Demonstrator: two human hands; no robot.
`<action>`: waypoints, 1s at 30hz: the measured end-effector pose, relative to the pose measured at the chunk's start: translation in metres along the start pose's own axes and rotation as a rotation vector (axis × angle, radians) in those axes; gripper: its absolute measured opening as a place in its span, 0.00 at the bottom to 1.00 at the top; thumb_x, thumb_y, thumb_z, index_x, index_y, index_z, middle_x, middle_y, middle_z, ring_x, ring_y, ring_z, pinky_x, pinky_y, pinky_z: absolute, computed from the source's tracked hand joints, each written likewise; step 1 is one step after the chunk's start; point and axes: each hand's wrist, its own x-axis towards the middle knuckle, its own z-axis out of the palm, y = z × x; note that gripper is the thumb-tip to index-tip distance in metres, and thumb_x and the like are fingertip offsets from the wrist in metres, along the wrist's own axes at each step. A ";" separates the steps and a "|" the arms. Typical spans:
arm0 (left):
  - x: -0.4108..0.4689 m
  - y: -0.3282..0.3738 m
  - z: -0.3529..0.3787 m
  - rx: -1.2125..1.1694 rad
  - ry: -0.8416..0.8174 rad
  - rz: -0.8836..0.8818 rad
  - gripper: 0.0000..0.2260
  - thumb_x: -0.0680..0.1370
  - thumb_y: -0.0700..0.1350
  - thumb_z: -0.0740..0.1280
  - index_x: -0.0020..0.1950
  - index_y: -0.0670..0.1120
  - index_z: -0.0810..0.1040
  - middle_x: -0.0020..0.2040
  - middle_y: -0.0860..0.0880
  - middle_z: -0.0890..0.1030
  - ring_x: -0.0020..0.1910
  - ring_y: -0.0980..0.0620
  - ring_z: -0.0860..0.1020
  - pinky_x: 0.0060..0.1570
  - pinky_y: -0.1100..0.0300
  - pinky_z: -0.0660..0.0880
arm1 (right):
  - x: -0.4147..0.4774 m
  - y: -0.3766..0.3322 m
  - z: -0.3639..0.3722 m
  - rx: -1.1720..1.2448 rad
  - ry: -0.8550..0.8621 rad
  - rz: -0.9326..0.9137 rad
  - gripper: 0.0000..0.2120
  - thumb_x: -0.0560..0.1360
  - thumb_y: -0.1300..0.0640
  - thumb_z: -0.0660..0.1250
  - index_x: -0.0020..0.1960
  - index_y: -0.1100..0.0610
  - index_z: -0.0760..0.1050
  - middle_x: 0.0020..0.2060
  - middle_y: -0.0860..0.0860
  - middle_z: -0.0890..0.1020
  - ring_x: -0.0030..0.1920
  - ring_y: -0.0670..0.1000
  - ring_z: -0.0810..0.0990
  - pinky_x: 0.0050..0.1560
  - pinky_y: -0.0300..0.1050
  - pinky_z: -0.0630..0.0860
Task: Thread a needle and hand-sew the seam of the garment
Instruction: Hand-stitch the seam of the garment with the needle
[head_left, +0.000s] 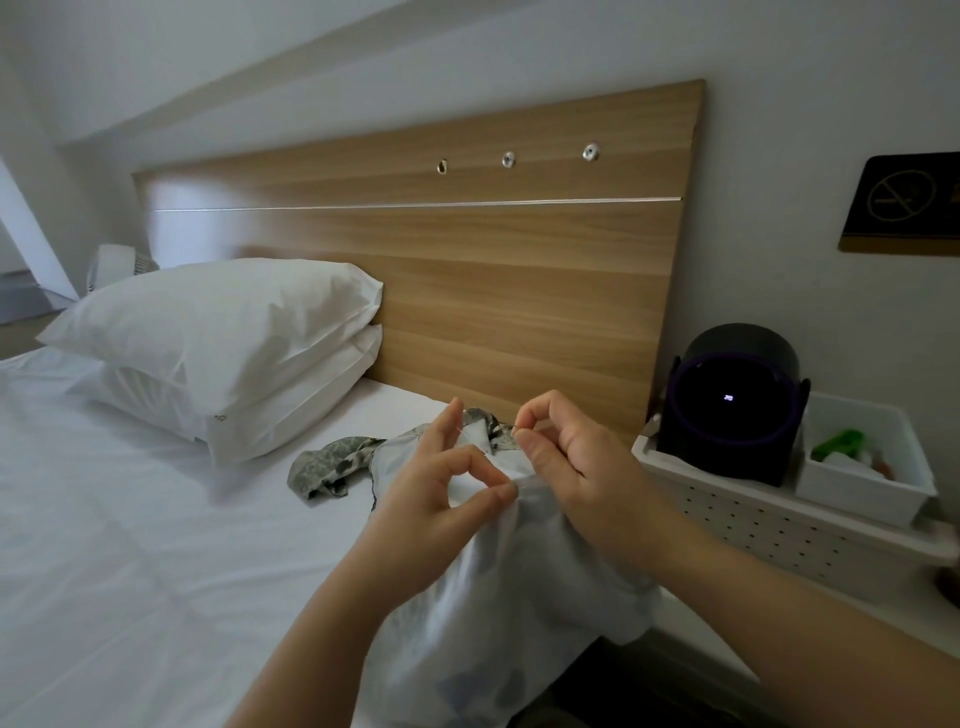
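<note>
A bed (130, 545) with a white sheet fills the left and lower part of the view, backed by a broad wooden headboard (467, 270) with three small metal fittings near its top. Two white pillows (228, 338) lie stacked against the headboard on the left. The garment (467, 649), pale on one side and printed grey-green on the other, lies along the bed's right edge, bunched under both forearms, with a patterned end trailing onto the sheet near the pillows. Beside the bed on the right stands a white perforated tray (753, 525), which carries a round black device (737, 405) with a tiny lit display and, just beside it, a white bin (862, 493) with something green inside. A dark sign (904, 202) hangs on the wall above. The left hand (447, 483) pinches a fold of the garment between thumb and forefinger, its other fingers raised and straight. The right hand (571, 467), just beside it, has thumb and forefinger pressed together on a tiny pale sliver, apparently the needle (514, 427), too fine to see clearly; its other fingers are curled. A hair-thin thread (470, 440) crosses by the left hand's raised fingers.
</note>
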 end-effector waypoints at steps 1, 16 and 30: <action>-0.001 0.000 0.001 0.040 -0.006 0.020 0.03 0.74 0.50 0.71 0.40 0.58 0.80 0.77 0.61 0.53 0.74 0.67 0.55 0.68 0.67 0.56 | 0.002 0.000 -0.002 0.026 -0.012 0.067 0.07 0.80 0.57 0.59 0.45 0.48 0.70 0.28 0.41 0.74 0.29 0.41 0.68 0.33 0.36 0.67; -0.007 0.007 0.001 0.021 -0.053 0.050 0.03 0.73 0.51 0.70 0.40 0.59 0.80 0.77 0.64 0.52 0.71 0.74 0.52 0.62 0.79 0.55 | 0.020 0.001 -0.011 0.342 -0.166 0.487 0.07 0.67 0.64 0.76 0.37 0.57 0.78 0.29 0.50 0.81 0.33 0.46 0.77 0.39 0.37 0.75; 0.002 -0.008 0.000 -0.283 -0.011 -0.093 0.04 0.69 0.52 0.74 0.39 0.53 0.82 0.74 0.60 0.63 0.73 0.64 0.61 0.73 0.54 0.59 | 0.009 0.001 -0.010 0.056 0.030 0.141 0.05 0.79 0.56 0.62 0.45 0.51 0.69 0.35 0.48 0.81 0.35 0.41 0.79 0.39 0.34 0.75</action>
